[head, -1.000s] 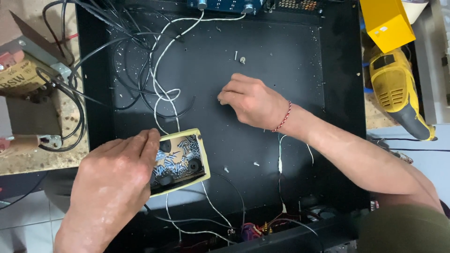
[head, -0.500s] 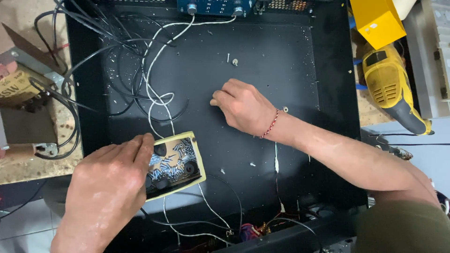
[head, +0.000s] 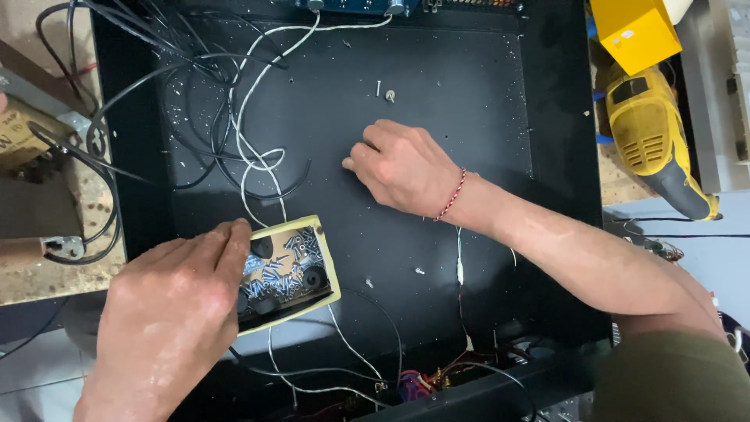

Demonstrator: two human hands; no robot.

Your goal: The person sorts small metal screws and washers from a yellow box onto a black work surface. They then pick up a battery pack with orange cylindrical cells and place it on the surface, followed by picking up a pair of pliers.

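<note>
- Looking down into a big black metal case (head: 484,258), lid off, mostly bare inside.
- Left hand (head: 168,312) near-left, wrapped around a small pale yellow box (head: 301,270) full of screws and a few black round bits, thumb over the box edge. Box sits just inside the case's left part, on top of a white wire (head: 258,168).
- Right hand (head: 402,168) in the middle of the case floor, fingers curled down, tips pressed against the black metal. Can't tell if anything tiny is pinched under there, hidden by the knuckles.
- Hands well apart, each on its own thing.
- Loose screw (head: 379,87) and a small nut or washer (head: 390,96) lying just beyond the right hand, another couple of specks nearer.
- Black cables (head: 195,117) tangled far-left, blue circuit board (head: 351,5) at the far edge, coloured wires (head: 422,383) bunched at the near edge.
- Yellow drill (head: 652,137) parked off to the right, outside the case.
- Progress guess: early going. Nothing mounted on the floor, wiring still loose, screw box still well stocked, so most of the fastening looks left to do.
</note>
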